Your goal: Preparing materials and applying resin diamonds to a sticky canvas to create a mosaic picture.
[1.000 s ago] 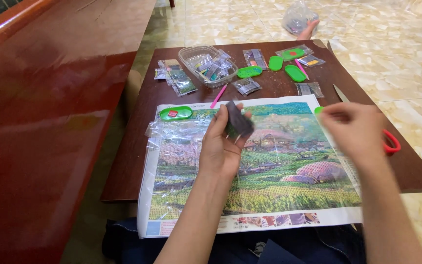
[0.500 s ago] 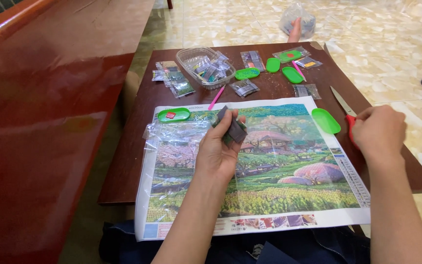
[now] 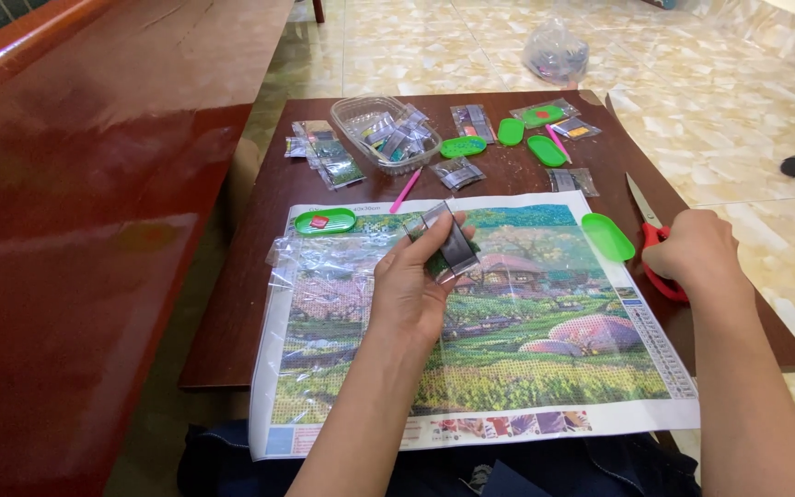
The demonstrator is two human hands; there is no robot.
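While the left hand (image 3: 409, 290) is raised over the middle of the picture sheet (image 3: 508, 340), its fingers (image 3: 442, 237) are closed on a small dark packet (image 3: 451, 247), pinched between thumb and fingertips. Right hand (image 3: 697, 253) lies at the counter's (image 3: 250, 267) right edge, fingers curled around the red handles of the scissors (image 3: 652, 241), blades pointing toward the far edge. Green tray (image 3: 608, 236) sits just beside that hand on the sheet's far right corner. Another green tray (image 3: 325, 221) on the sheet's far left corner. Clear tub (image 3: 358, 124) of packets near the far edge, pink pen (image 3: 406, 190) in front of it.
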